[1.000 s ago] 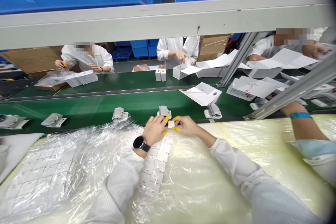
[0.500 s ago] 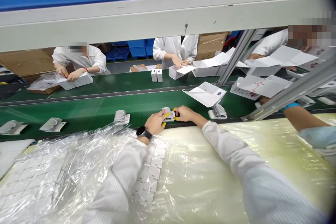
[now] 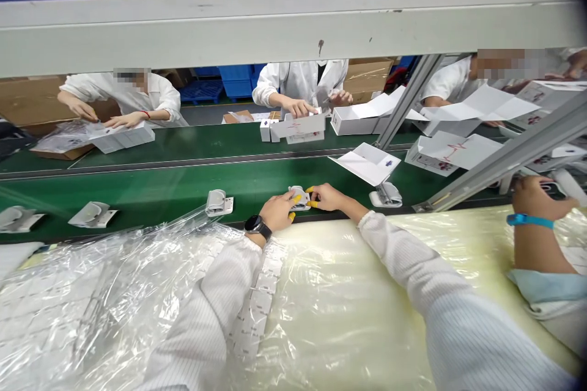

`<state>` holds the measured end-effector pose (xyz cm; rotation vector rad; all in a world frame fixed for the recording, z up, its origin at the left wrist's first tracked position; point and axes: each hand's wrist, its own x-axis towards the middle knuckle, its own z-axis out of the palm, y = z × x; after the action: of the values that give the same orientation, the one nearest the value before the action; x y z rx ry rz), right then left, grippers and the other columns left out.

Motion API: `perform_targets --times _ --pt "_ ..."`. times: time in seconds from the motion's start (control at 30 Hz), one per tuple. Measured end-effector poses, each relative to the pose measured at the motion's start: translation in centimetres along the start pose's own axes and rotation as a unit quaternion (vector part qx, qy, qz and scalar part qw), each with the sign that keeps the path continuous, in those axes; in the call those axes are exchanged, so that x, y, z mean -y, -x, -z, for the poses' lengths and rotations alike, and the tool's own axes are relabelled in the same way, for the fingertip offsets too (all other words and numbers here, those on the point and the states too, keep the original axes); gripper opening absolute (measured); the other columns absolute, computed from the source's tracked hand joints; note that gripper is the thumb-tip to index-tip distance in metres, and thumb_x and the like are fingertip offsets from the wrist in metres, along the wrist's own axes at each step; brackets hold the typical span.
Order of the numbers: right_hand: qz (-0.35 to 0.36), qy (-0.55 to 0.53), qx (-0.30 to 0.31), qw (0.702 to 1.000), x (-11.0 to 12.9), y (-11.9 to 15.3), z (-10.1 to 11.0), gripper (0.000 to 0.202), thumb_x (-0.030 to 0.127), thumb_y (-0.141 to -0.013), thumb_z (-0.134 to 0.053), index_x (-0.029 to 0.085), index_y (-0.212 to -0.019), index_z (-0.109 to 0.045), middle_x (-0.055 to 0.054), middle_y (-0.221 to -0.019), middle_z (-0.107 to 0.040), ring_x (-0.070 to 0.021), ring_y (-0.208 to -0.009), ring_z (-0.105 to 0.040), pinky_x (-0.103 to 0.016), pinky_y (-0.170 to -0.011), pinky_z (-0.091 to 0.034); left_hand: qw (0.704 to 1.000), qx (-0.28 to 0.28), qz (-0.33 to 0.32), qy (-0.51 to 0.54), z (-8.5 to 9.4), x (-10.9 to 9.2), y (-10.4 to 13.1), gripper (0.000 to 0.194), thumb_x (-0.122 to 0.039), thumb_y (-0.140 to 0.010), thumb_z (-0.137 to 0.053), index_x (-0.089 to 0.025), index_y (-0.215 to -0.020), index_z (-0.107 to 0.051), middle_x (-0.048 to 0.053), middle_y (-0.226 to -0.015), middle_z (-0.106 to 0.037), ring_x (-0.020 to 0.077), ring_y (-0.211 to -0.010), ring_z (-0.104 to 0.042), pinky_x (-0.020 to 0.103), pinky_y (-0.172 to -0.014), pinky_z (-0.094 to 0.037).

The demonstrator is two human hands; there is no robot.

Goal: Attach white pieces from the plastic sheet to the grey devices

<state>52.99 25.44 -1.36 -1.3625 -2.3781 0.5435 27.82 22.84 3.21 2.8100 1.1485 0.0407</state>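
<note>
On the green conveyor belt (image 3: pixel 151 186) lies a small white device with a curved cuff (image 3: pixel 300 198). My left hand (image 3: pixel 277 210), with a dark watch at the wrist and yellow finger covers, holds its left side, index finger over the top and thumb near the front edge. My right hand (image 3: pixel 326 197), also in yellow finger covers, pinches the right edge of the same device. The contact point there is small and partly hidden. A similar cuffed device (image 3: pixel 219 203) sits to the left, and another (image 3: pixel 386 195) to the right.
Clear plastic sheeting (image 3: pixel 151 275) covers printed white labels (image 3: pixel 257 311) in front of the belt. An open white box (image 3: pixel 367 164) stands behind the right-hand device. A slanted metal post (image 3: pixel 495 159) rises at right, near a co-worker's hand (image 3: pixel 536 198). Co-workers handle boxes across the belt.
My hands and the held device appear slightly further right, with both hands still on it. The co-worker's hand at right has drawn back toward the near side. Across the belt, a box lid has swung down.
</note>
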Motion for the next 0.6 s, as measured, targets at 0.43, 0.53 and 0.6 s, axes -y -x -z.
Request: perform_targets --times 0.43,0.53,0.6 --pt "-0.021 -0.065 -0.002 0.998 -2.0 2.9 1.1 0.031 0.031 -0.077 -0.073 0.014 -0.102 -0.070 -0.003 -0.081 -0.071 -0.0146 -0.065 -0.061 -0.023 -0.062 -0.042 1.000 0.003 -0.023 0.003 0.0 -1.7 -1.4 0.059 -0.022 -0.083 -0.054 -0.026 -0.142 -0.049 0.001 -0.159 -0.034 0.0239 -0.127 -0.056 0.037 -0.109 -0.042" --pt "-0.040 -0.094 -0.023 0.994 -2.6 3.3 1.1 0.036 0.032 -0.074 -0.076 0.013 -0.104 -0.070 -0.003 -0.080 -0.071 -0.0141 -0.064 -0.060 -0.023 -0.061 -0.043 1.000 0.009 -0.030 0.001 -0.1 -2.3 -2.0 0.060 -0.023 -0.083 -0.054 -0.026 -0.142 -0.048 0.001 -0.160 -0.032 0.0251 -0.126 -0.057 0.037 -0.107 -0.044" --pt "-0.045 -0.091 -0.030 0.994 -2.8 3.5 1.4 0.036 0.034 -0.071 -0.078 0.014 -0.100 -0.071 -0.002 -0.079 -0.071 -0.0141 -0.063 -0.060 -0.023 -0.061 -0.043 0.999 0.013 -0.036 0.003 -0.2 -2.8 -2.4 0.059 -0.024 -0.083 -0.054 -0.025 -0.142 -0.048 0.002 -0.161 -0.029 0.0258 -0.125 -0.058 0.038 -0.106 -0.044"
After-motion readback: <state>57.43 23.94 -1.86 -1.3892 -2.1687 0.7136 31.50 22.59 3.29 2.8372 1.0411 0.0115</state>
